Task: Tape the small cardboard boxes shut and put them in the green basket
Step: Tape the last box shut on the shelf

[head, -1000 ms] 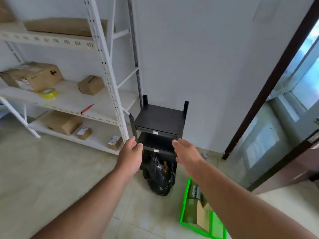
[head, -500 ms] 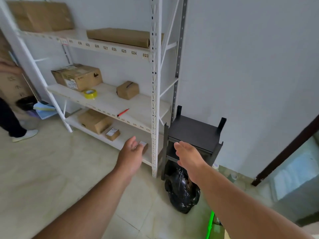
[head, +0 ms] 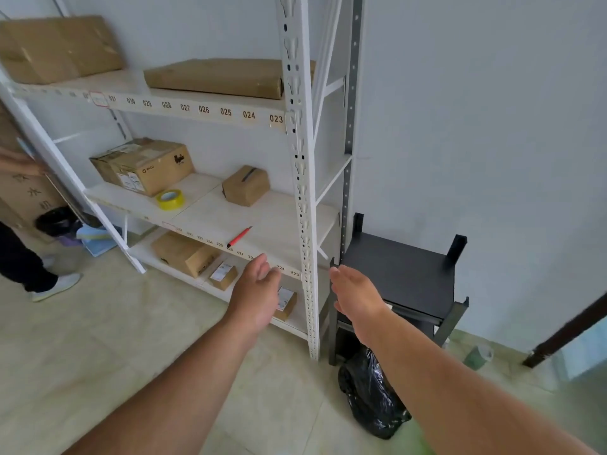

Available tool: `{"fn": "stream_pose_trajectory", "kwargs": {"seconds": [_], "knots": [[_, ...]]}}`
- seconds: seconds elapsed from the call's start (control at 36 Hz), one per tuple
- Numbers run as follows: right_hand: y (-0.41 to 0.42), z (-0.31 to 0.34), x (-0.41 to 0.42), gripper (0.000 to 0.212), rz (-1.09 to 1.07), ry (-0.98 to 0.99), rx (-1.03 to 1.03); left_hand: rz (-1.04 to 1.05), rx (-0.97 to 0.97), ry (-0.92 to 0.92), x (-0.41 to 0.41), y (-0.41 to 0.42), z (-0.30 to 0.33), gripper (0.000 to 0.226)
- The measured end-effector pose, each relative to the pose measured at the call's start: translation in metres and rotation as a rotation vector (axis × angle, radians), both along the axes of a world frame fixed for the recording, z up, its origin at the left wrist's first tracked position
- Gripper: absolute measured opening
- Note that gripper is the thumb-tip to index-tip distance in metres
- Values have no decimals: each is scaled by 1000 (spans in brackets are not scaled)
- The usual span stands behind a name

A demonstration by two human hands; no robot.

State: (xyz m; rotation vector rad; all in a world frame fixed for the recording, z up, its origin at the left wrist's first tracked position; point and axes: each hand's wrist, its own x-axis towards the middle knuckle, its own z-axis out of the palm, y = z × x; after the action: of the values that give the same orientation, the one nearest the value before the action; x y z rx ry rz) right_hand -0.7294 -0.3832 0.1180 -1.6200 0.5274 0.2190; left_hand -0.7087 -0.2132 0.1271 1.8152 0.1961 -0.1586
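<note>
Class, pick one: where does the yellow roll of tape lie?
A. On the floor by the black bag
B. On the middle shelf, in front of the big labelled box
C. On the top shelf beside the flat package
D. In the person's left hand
B: the yellow roll of tape lies on the middle shelf, just in front of the big labelled box; both hands are empty.

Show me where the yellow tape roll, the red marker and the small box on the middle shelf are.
yellow tape roll (head: 169, 199), head view, on its top rim.
red marker (head: 239, 237), head view, mid-barrel.
small box (head: 246, 185), head view, on its front face, middle shelf.
</note>
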Motion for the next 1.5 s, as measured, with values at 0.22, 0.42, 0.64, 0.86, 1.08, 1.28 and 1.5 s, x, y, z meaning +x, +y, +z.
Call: {"fn": "stream_pose_trajectory", "kwargs": {"seconds": [0.22, 0.42, 0.64, 0.86, 1.08, 1.28, 1.5], "knots": [[21, -6, 49, 18, 11, 25, -21, 18, -17, 40, 47, 26, -6, 50], [61, -11, 94, 47, -9, 17, -33, -8, -21, 45, 91, 66, -12, 49], [149, -5, 143, 50, -119, -12, -33, -55, -5, 27, 155, 158, -16, 41], [233, -28, 205, 59, -158, -7, -74, -93, 14, 35, 214, 253, -14, 48], [287, -19, 242, 60, -216, 11, -109, -122, -25, 42, 264, 301, -23, 49], [300, -34, 290, 61, -246, 15, -29, -145, -25, 37, 312, 315, -35, 49], [301, -61, 366, 62, -285, 41, 10, -191, 64, 46, 398, 314, -62, 52]]}}
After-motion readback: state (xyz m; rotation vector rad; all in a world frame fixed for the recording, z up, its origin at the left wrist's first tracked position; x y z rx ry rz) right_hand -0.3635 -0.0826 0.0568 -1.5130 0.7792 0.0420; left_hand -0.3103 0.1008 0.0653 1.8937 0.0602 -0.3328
